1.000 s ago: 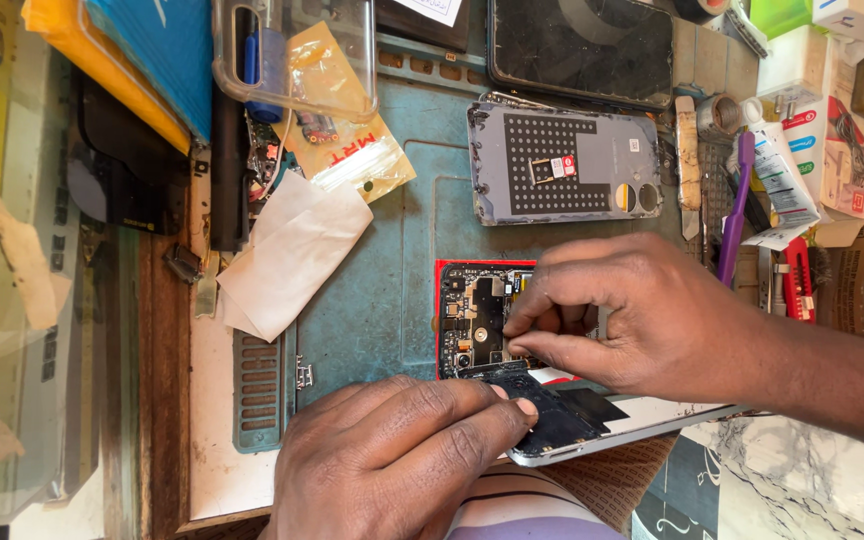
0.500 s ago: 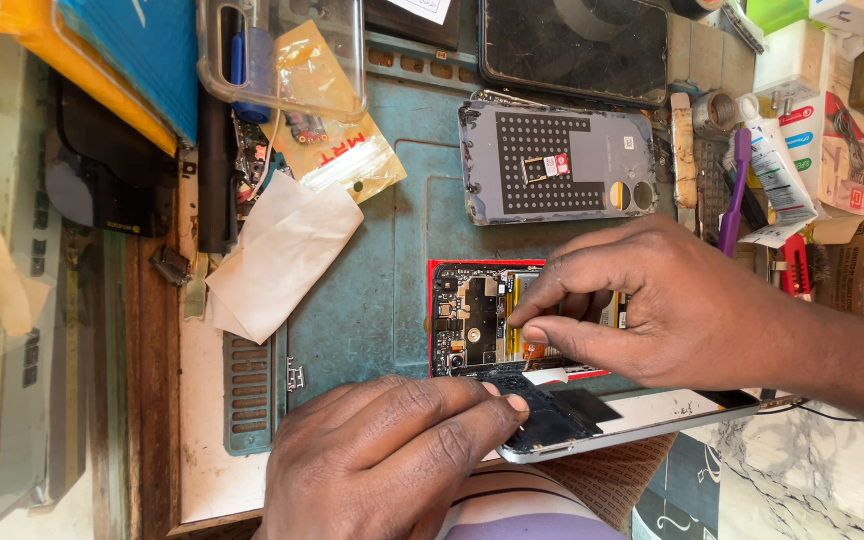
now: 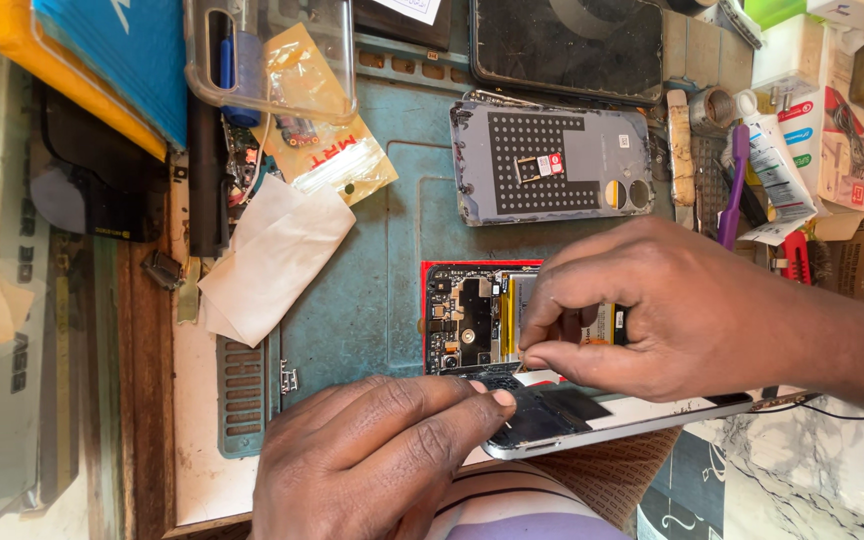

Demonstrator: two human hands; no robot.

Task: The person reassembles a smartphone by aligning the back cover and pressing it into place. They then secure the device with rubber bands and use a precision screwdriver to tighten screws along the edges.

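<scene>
An opened phone (image 3: 472, 320) with a red frame lies on the teal work mat (image 3: 382, 280), its circuit board and battery exposed. Its detached display panel (image 3: 642, 415) rests along the phone's near edge, tilted towards me. My left hand (image 3: 372, 460) holds that panel, with the fingertips pressed on its dark inner face. My right hand (image 3: 672, 310) hovers over the phone's battery. Its thumb and forefinger pinch a thin white flex strip (image 3: 540, 378) between phone and panel.
A grey phone back cover (image 3: 552, 165) lies beyond the phone, and a dark phone (image 3: 562, 45) beyond that. A white paper (image 3: 272, 250), a clear case (image 3: 272, 50) and a yellow packet (image 3: 327, 150) lie at the left. A purple tool (image 3: 734, 190) and small boxes crowd the right.
My right hand's pinch has shifted slightly towards the panel's edge. The left hand has stayed on the panel.
</scene>
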